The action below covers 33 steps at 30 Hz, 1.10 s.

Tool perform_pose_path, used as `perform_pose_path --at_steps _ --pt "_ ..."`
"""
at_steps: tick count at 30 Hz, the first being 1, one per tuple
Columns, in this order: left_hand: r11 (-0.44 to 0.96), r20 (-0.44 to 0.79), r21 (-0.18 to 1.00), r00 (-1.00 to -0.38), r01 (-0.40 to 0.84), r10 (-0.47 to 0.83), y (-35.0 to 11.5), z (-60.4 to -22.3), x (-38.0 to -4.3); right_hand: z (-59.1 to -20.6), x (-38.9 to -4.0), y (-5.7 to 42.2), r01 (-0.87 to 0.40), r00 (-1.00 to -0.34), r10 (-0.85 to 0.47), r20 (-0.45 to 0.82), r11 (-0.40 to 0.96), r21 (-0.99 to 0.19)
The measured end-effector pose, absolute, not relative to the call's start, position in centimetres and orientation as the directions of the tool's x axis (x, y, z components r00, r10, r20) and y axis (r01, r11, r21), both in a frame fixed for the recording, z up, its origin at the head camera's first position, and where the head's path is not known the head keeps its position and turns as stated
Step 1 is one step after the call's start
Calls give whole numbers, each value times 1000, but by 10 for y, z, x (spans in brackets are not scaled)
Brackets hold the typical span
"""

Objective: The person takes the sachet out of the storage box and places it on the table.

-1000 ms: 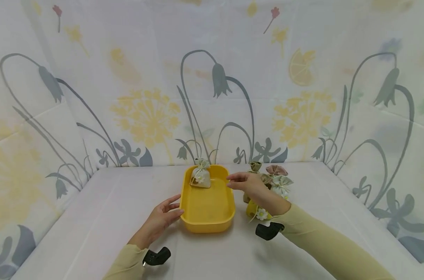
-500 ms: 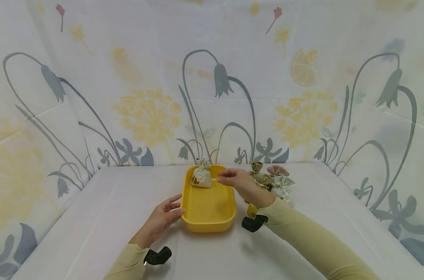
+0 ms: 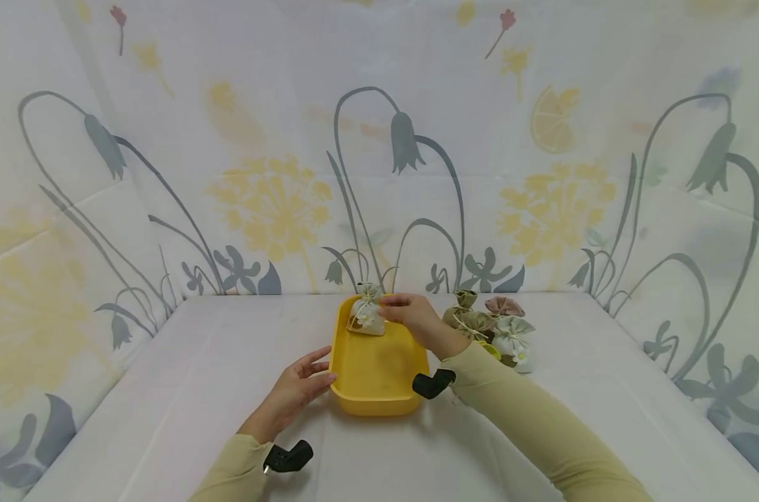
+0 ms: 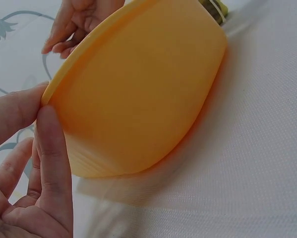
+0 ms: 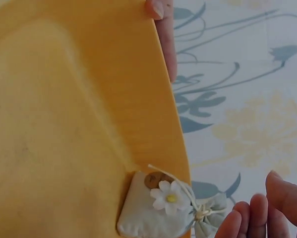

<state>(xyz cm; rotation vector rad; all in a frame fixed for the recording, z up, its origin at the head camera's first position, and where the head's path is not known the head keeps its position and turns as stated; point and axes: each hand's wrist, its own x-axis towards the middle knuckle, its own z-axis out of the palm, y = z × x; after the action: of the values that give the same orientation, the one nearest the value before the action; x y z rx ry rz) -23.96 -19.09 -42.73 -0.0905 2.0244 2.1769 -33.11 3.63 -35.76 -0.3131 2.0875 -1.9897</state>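
Note:
A yellow plastic tub sits in the middle of the table. My left hand pinches its left rim between thumb and fingers, as the left wrist view shows. Inside the tub's far left corner, a small pale drawstring pouch leans upright, with a white flower and a round brown tag on its front. Over the tub's far right part, my right hand reaches toward the pouch's tied neck. In the right wrist view, its thumb and fingers stand apart beside the gathered top, with nothing between them.
Several more pouches stand close together right of the tub: olive-brown, dusty pink and pale with a flower. My right forearm partly hides a yellow one. A flower-printed cloth rises behind the white table.
My right hand has moved left from the tub's right rim to beside the pale pouch's neck. My left hand keeps its place on the rim. The whole head view has shifted slightly.

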Motion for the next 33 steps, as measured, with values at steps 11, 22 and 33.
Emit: perform_pose_path --at_steps 11,22,33 --pt "-58 -156 985 -985 -160 71 -190 -426 -240 -366 -360 28 28 -985 -167 -43 88 -996" --pt "-72 -141 986 -985 -148 97 -190 -427 -238 -370 -376 19 -4 -996 -93 -15 197 -980" --pt "-69 -142 986 -985 -149 97 -191 -426 -237 -378 -388 9 -14 -979 -199 -44 279 -960"
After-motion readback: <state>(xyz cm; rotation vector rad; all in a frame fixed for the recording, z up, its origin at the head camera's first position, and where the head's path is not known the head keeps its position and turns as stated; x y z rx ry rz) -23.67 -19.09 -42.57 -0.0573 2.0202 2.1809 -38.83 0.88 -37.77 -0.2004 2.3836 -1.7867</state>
